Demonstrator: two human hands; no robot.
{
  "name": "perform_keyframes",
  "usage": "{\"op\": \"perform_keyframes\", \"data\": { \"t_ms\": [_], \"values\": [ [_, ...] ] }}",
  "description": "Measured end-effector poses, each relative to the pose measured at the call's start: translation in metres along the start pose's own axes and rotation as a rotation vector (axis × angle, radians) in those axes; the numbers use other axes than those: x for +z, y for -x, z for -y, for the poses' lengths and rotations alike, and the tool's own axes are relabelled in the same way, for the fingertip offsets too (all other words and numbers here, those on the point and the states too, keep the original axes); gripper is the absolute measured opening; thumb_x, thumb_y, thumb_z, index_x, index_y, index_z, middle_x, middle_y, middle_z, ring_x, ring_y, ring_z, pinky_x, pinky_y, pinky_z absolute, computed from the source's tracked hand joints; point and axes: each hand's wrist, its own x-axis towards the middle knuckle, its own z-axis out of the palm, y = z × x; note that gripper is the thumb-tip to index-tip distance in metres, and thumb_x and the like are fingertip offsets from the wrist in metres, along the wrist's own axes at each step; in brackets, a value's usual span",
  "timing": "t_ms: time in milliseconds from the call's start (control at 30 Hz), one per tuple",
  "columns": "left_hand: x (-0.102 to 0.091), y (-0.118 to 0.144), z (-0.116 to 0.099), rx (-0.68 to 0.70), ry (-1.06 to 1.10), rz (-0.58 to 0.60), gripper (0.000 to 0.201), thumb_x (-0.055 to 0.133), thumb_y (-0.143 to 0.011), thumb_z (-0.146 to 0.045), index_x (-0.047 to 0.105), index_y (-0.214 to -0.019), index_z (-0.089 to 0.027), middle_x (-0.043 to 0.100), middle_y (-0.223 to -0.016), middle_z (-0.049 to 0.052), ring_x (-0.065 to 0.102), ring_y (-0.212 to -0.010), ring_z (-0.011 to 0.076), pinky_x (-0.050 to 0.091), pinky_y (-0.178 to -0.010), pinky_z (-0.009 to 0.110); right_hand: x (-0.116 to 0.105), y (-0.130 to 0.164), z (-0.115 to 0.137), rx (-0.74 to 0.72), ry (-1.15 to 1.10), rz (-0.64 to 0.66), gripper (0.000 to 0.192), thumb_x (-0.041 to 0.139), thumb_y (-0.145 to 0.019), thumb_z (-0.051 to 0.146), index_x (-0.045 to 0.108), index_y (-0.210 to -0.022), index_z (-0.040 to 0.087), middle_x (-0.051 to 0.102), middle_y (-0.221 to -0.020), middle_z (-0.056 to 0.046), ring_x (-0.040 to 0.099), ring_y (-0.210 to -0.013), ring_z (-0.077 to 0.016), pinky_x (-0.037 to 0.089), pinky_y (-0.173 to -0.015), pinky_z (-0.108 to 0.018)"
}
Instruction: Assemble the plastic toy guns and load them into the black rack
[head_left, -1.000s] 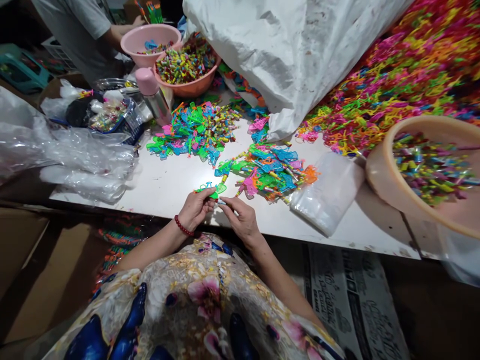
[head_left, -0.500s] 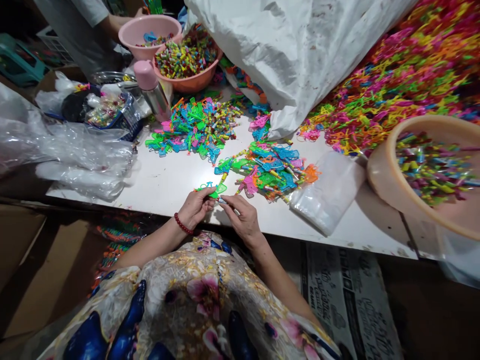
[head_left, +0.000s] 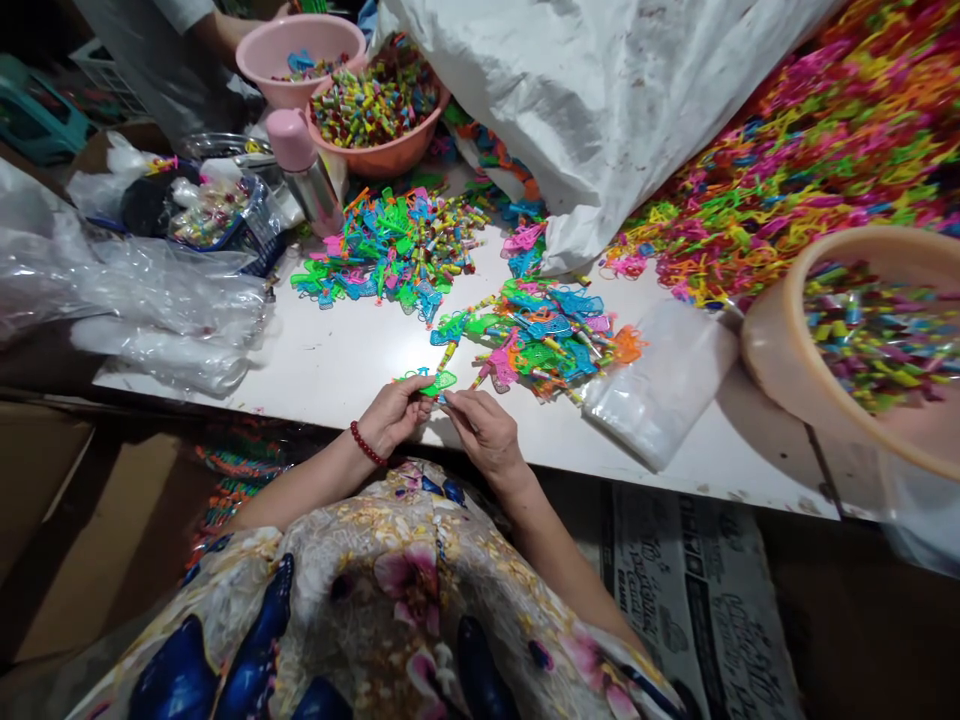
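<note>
My left hand [head_left: 399, 410], a red bead bracelet at its wrist, pinches a green plastic mesh piece [head_left: 442, 382] just over the table's front edge. Close beside it, my right hand [head_left: 484, 425] has thumb and fingers pressed together at a small tube piece [head_left: 442, 398], mostly hidden by the fingertips. A bit of blue plastic shows behind the left fingers. Just beyond my hands lies a heap of mesh pieces joined to striped tubes [head_left: 540, 335]. Farther back and left is a second pile of coloured plastic pieces and tubes [head_left: 394, 250].
Clear plastic bags [head_left: 165, 320] lie at the left, near a pink-capped flask [head_left: 304, 170]. Tubs of small tubes stand at the back [head_left: 390, 155] and right [head_left: 772, 330]. A flat clear bag [head_left: 660, 390] lies right of my hands. Another person's arm [head_left: 236, 40] shows at back left.
My hands stay nearly in place, with slight finger movement around the small tube and the green piece. The whole view has shifted slightly.
</note>
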Motion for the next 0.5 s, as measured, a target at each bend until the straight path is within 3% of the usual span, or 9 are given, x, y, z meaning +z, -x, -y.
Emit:
{"op": "perform_keyframes", "data": {
  "t_ms": [267, 500],
  "values": [
    [-0.006, -0.005, -0.006, -0.135, -0.017, 0.053, 0.015, 0.062, -0.082, -0.001, 0.059, -0.070, -0.011, 0.060, -0.052, 0.000, 0.048, -0.036, 0.0033, 0.040, -0.037, 0.010, 0.000, 0.005, -0.003, -0.044, 0.152, 0.071, 0.032, 0.052, -0.098, 0.016, 0.068, -0.124, 0.025, 0.072, -0.100, -0.010, 0.065, -0.086, -0.0197, 0.057, -0.076, -0.033],
    [-0.010, -0.007, -0.007, -0.158, -0.031, 0.052, 0.014, 0.068, -0.081, -0.004, 0.062, -0.070, -0.009, 0.060, -0.052, 0.000, 0.050, -0.036, 0.0038, 0.043, -0.039, 0.010, 0.002, 0.007, -0.010, -0.046, 0.226, 0.146, 0.031, 0.048, -0.100, 0.018, 0.068, -0.123, 0.023, 0.073, -0.099, -0.011, 0.063, -0.082, -0.0202, 0.055, -0.074, -0.034]
  ]
}}
